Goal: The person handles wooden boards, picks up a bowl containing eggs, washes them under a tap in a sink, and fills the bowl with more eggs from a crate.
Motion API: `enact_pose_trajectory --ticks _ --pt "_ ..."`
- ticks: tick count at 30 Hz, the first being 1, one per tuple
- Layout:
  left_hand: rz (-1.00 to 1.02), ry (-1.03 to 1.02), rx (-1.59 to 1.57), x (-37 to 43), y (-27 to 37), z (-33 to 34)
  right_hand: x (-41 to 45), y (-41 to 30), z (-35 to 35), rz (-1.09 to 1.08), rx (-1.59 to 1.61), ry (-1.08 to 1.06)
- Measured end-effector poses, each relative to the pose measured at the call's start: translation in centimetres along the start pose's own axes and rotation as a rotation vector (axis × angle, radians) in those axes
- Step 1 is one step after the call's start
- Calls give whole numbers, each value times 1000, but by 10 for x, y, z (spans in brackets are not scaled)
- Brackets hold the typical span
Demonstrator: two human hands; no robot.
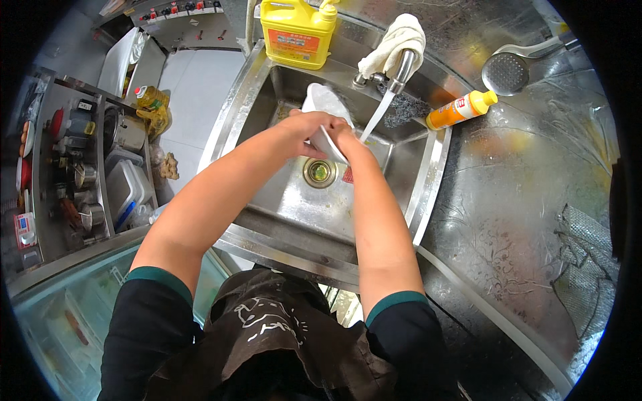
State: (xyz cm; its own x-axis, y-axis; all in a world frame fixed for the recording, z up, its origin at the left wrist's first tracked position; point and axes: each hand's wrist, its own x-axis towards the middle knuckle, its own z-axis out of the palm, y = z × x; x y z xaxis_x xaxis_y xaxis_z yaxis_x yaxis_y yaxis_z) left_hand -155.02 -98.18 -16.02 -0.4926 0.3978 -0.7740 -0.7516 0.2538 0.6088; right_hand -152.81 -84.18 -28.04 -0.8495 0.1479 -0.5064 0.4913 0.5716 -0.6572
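Over the stainless steel sink, my left hand grips a white dish, tilted steeply on its side, with the thumb near its lower edge. My right hand is at the same dish, its fingers partly hidden, so whether it grips the dish or something else is unclear. Water runs from the faucet just right of the hands. A red scrubbing pad shows in part beside my right wrist, near the drain. A cream cloth is draped over the faucet.
A yellow jug stands at the sink's back left corner. An orange bottle lies across the right rim, near dark wire mesh inside the basin. A perforated skimmer rests on the right counter. Shelves with pots are at left.
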Motion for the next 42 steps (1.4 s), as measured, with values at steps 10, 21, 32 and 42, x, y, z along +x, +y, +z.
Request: enact_pose_trajectory --ticks 10,21,32,42 --pt "-160 -68 -26 32 -52 30 -51 57 11 219 164 44" --pt "-17 -46 -296 -16 -17 -19 -47 -61 -23 -25 -376 -56" --pt "-124 -131 -1051 -34 -126 -55 -30 -51 60 -273 -899 -593" --pt "16 -325 -620 -11 -117 22 -119 16 -24 -166 -579 204"
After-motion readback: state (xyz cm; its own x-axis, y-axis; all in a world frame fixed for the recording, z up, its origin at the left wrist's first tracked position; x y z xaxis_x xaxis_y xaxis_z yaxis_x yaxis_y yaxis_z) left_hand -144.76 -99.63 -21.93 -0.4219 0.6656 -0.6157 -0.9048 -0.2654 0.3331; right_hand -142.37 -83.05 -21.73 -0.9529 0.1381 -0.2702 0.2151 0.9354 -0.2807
